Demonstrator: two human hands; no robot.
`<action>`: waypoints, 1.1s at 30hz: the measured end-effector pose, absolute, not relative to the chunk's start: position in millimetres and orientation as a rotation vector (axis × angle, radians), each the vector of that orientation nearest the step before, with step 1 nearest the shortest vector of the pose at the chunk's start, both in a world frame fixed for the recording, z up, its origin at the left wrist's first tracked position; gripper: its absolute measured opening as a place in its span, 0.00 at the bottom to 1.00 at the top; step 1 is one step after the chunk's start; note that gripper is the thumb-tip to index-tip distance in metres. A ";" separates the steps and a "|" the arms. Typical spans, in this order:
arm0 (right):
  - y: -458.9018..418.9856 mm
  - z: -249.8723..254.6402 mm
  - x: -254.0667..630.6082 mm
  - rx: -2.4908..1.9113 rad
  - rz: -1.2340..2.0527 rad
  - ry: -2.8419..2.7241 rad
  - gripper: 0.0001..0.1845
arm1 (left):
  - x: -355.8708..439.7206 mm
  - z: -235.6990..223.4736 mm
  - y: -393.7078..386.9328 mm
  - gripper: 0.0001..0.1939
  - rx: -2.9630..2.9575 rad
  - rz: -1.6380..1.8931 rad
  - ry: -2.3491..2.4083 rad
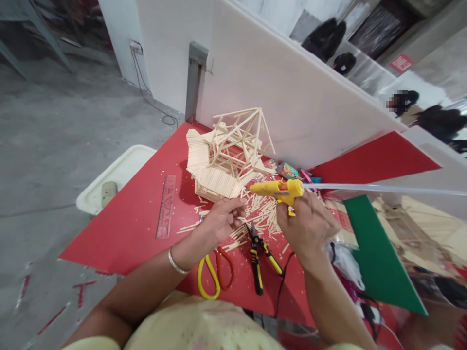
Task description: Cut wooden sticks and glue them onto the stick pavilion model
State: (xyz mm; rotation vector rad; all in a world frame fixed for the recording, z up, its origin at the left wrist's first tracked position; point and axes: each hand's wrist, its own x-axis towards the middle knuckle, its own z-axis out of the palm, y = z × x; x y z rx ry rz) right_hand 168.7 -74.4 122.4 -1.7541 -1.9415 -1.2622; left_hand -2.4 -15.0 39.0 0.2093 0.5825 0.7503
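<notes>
My right hand [306, 226] grips a yellow glue gun [279, 189] with a long clear glue stick [383, 188] running out its back to the right. Its nozzle points left, close to the fingertips of my left hand [224, 216]. That hand is pinched closed on something small, probably a thin wooden stick, right below a house model [228, 155] built of wooden sticks. The model stands on a red board [138, 218] with loose sticks [255, 214] scattered around it.
Yellow-handled scissors [213, 272] and black-yellow cutting pliers [259, 253] lie near the board's front. A ruler [166, 206] lies left of the model. A white tray [116, 177] sits at the left edge. A white partition [292, 97] stands behind; a green sheet [379, 253] lies right.
</notes>
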 end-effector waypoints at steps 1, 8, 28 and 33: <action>-76.1 121.0 170.7 -1.795 -1.240 -1.908 0.11 | -2.6 40.1 -15.2 0.11 0.227 0.752 0.577; -135.4 103.6 190.2 -2.211 -0.971 -1.469 0.23 | -11.9 49.5 -11.7 0.13 0.353 0.715 0.599; -112.8 87.9 121.9 -1.633 -0.919 -1.866 0.12 | -15.6 27.1 -8.7 0.22 0.453 0.715 0.417; -64.8 66.7 117.4 -1.520 -0.926 -1.942 0.19 | -17.5 22.0 -7.5 0.17 0.458 0.709 0.285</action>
